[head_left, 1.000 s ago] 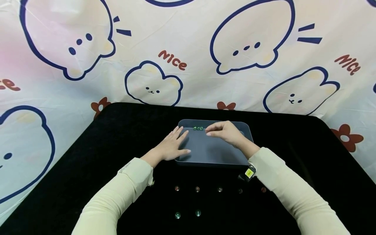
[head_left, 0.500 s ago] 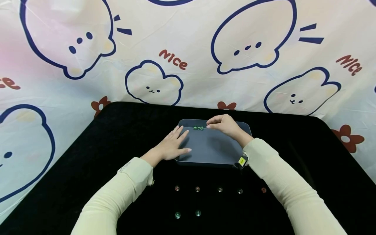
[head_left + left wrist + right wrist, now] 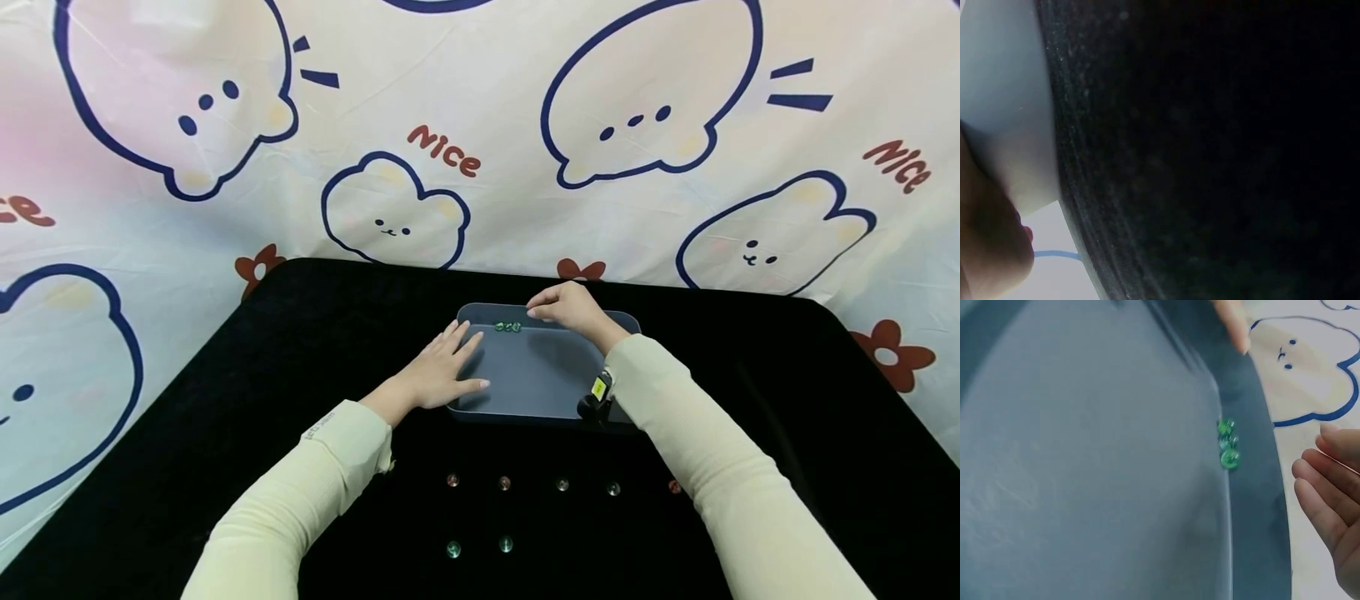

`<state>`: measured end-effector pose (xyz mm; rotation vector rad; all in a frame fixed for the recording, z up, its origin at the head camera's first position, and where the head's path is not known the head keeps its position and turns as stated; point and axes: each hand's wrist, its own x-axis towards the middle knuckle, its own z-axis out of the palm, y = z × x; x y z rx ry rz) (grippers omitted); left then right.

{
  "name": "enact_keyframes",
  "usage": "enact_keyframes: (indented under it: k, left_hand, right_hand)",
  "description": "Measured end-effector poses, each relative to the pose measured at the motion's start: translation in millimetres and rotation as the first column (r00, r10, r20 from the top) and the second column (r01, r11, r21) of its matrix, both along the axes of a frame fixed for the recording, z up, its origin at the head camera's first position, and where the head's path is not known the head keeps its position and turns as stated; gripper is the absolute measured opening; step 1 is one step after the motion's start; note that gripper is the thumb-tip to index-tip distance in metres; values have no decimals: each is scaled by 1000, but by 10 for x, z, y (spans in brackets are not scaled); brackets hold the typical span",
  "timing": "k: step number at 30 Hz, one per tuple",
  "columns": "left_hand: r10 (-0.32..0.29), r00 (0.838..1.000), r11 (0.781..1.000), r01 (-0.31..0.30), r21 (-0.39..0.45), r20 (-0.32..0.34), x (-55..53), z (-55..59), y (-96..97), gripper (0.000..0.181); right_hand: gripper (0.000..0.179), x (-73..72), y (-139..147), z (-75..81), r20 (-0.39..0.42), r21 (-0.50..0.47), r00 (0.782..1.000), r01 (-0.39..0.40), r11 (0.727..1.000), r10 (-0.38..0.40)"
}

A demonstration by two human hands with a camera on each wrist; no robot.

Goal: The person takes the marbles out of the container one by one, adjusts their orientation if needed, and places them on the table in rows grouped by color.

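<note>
Fingers of the left hand (image 3: 433, 373): spread wide, thumb well apart, lying over the left end of the grey-blue tray (image 3: 528, 379); how firmly they press, I can't tell.
Fingers of the right hand (image 3: 573, 311): loosely bent, fingertips near the thumb, raised at the tray's far wall; seen from the wrist, they look relaxed.
Green marbles: three glassy marbles (image 3: 1228, 445) inside the tray, lined up close together along the foot of the far wall, left of the right hand.
Middle row: five small marbles (image 3: 562, 484) on the black cloth (image 3: 360, 333) before the tray, some reddish, some clear, the rightmost just beside the right sleeve (image 3: 697, 425).
Nearest row: two greenish marbles (image 3: 506, 544), side by side but apart.
Right wrist: a small device (image 3: 600, 387) with a yellow face.
Backdrop: a pale sheet (image 3: 510, 225) printed with bears and "Nice".
</note>
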<state>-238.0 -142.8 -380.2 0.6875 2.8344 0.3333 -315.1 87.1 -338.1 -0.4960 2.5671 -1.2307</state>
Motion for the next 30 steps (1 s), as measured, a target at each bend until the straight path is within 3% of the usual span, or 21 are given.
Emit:
enact_keyframes:
  k: [13, 21, 30]
  left_hand:
    - [1, 1000, 1000, -1, -1, 10, -14, 3, -10, 76]
    - [3, 1000, 1000, -3, -7, 14, -26, -10, -12, 77]
    - [4, 1000, 1000, -4, 3, 28, -28, -10, -14, 76]
  right_hand:
    - [25, -154, -96, -158, -99, 227, 992, -56, 972, 81]
    - [26, -191, -198, -222, -140, 351, 980, -88, 932, 145]
    - [27, -163, -280, -230, -151, 420, 971, -108, 901, 187]
